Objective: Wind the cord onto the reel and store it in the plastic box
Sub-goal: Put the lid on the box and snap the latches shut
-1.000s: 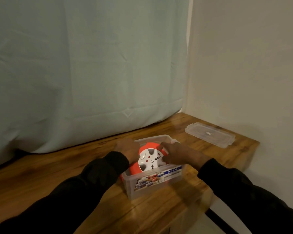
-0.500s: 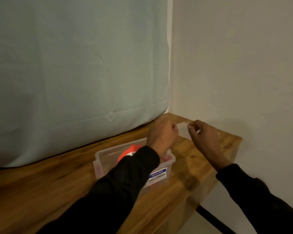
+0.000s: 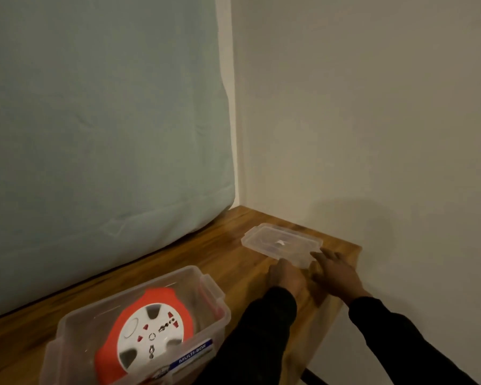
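The orange reel [image 3: 150,333] with a white socket face lies tilted inside the clear plastic box [image 3: 211,287] at the lower left of the wooden table. No loose cord shows outside it. The box's clear lid [image 3: 264,234] lies flat on the table at the far right, apart from the box. My left hand [image 3: 285,276] reaches to the lid's near edge, its fingertips touching it. My right hand [image 3: 336,270] has its fingers spread straight at the lid's near right corner. Both arms wear dark sleeves.
A pale green curtain [image 3: 100,134] hangs behind the wooden table [image 3: 242,262], and a beige wall [image 3: 372,120] closes the right side. The table's right edge ends just past the lid and drops off near my right hand.
My view swung right and down. Both hands left the reel in the box and moved to the lid, which now lies flat with my fingers at its near edge.
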